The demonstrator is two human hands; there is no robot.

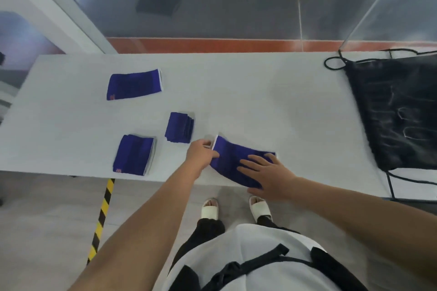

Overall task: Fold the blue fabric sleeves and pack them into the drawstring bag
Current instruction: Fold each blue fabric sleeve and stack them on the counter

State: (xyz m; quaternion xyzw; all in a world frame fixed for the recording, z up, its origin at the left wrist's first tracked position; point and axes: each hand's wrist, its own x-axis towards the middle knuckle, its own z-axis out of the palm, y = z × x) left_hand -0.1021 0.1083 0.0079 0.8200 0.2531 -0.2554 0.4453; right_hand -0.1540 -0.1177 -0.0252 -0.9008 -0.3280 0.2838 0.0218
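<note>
blue sleeve (pixel 233 156), orange logo (pixel 118 170) unreadable

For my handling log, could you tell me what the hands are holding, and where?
The left hand pinches the white-trimmed end of a blue fabric sleeve; the right hand presses flat on its other end.
</note>
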